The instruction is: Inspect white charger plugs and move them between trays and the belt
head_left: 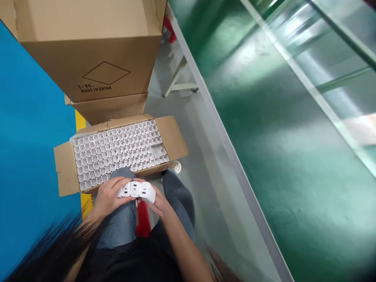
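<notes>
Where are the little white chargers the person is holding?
In the head view, the chargers sit low and left of centre, held between the left hand and right hand above the lap, just in front of the open box.

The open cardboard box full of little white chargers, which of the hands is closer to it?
Left. The left hand sits right at the near edge of the open cardboard box, gripping the row of white plastic chargers. The right hand holds their other end, a bit further back.

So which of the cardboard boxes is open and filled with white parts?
The low open box on the floor just beyond the person's knees, packed with rows of white chargers. The tall stacked boxes behind it show only plain cardboard sides.
</notes>
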The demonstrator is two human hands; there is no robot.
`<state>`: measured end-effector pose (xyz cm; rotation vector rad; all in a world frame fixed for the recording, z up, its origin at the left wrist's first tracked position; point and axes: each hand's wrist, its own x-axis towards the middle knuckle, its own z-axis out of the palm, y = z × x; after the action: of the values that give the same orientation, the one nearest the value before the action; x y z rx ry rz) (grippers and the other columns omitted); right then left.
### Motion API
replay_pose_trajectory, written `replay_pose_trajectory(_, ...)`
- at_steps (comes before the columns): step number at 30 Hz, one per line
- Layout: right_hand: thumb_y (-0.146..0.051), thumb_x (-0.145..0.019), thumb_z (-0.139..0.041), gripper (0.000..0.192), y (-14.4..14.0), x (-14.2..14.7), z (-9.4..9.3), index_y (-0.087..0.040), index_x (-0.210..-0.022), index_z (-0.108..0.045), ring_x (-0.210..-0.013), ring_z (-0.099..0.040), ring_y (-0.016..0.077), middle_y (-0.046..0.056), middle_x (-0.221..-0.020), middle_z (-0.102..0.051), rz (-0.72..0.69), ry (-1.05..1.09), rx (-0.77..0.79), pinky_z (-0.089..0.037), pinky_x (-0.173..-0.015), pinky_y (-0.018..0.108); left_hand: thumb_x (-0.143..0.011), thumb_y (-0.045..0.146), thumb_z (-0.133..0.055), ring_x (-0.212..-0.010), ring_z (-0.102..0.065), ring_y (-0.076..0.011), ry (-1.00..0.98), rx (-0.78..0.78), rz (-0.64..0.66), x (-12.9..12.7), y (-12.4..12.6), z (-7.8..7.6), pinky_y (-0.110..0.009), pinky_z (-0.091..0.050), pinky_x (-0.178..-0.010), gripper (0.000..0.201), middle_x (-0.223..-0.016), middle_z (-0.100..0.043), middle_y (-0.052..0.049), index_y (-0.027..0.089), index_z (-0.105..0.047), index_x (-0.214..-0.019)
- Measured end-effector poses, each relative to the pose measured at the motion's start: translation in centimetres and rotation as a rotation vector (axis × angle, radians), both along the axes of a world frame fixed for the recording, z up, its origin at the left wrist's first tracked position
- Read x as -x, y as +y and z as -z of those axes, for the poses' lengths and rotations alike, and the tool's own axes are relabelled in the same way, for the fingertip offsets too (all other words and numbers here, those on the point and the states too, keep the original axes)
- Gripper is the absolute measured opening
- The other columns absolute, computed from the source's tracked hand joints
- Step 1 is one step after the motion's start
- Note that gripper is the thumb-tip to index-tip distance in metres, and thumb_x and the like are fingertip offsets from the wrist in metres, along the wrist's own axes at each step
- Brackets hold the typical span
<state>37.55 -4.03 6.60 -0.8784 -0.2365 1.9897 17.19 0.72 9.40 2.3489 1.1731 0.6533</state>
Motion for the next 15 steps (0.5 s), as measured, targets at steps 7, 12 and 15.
replay_pose_trajectory(7, -0.035, -0.064, -0.089, 0.059, 0.7, 0.6, 0.8, -0.023, -0.119, -0.072, -0.082, -0.065, 0.0167, 0.005, -0.104, -0.072, -0.024, 0.072, 0.040, -0.049, -0.058, 0.020, -0.089, 0.055, -0.064, -0.094, -0.072, -0.0242, 0.007, 0.018, 0.064, 0.0, 0.5, 0.4, -0.036, -0.057, -0.081, 0.049, -0.109, -0.074, -0.010, 0.023, -0.063, -0.125)
replay_pose_trajectory(12, -0.040, -0.063, -0.088, 0.062, 1.1, 1.2, 0.8, -0.021, -0.119, -0.069, -0.093, -0.066, 0.0199, 0.006, -0.105, -0.072, 0.053, 0.095, 0.040, -0.053, -0.082, 0.027, -0.088, 0.060, -0.062, -0.099, -0.071, -0.0255, 0.029, 0.057, 0.028, 0.1, 0.4, 0.2, -0.036, -0.056, -0.082, 0.059, -0.115, -0.073, -0.011, 0.023, -0.056, -0.134)
replay_pose_trajectory(15, -0.038, -0.065, -0.087, 0.063, 1.2, 0.8, 0.6, -0.022, -0.122, -0.067, -0.086, -0.066, 0.0188, 0.004, -0.099, -0.071, 0.042, 0.074, 0.026, -0.052, -0.077, 0.026, -0.090, 0.058, -0.061, -0.091, -0.072, -0.0235, 0.049, 0.039, -0.009, 0.2, 0.2, 0.0, -0.033, -0.055, -0.076, 0.056, -0.107, -0.075, -0.009, 0.022, -0.056, -0.133)
